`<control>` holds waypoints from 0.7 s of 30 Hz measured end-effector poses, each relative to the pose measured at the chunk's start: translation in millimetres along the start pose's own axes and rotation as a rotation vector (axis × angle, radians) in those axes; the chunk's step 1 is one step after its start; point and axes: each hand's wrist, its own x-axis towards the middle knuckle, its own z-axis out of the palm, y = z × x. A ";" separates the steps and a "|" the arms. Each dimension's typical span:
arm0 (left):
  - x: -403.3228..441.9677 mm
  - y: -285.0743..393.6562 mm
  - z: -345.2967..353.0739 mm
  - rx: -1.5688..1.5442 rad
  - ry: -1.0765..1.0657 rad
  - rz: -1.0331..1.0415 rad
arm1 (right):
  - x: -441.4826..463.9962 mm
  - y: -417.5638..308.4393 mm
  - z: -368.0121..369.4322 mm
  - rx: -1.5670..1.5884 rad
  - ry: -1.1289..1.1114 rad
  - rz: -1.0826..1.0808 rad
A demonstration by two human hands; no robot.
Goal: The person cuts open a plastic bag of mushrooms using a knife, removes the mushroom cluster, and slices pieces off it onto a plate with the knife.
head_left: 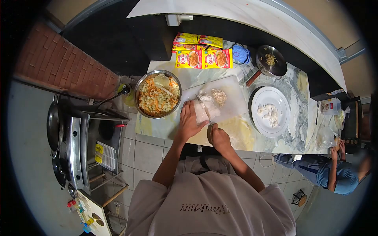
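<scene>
A pale slab of what looks like raw chicken (201,113) lies on a white cutting board (235,107). My left hand (189,122) rests on its left edge, fingers stretched and thumb out to the side. In my right hand (219,137), the fingers are wrapped round the handle of a knife (206,111); its blade points away from me, over the slab. Pale cut bits (205,97) sit at the far end of the slab. Beside them is a small heap of thin shreds (218,97).
Left of the board stands a steel bowl (136,98) of mixed shredded food. A white plate (284,112) holds white pieces. Behind are yellow-red seasoning packets (189,59), a blue lidded container (240,54) and a wooden-handled pan (280,67). Another person (334,173) works at far right.
</scene>
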 end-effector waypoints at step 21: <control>19.0 10.0 -12.9 0.083 -0.087 -0.069 | 42.8 62.3 -51.4 -0.046 0.412 0.104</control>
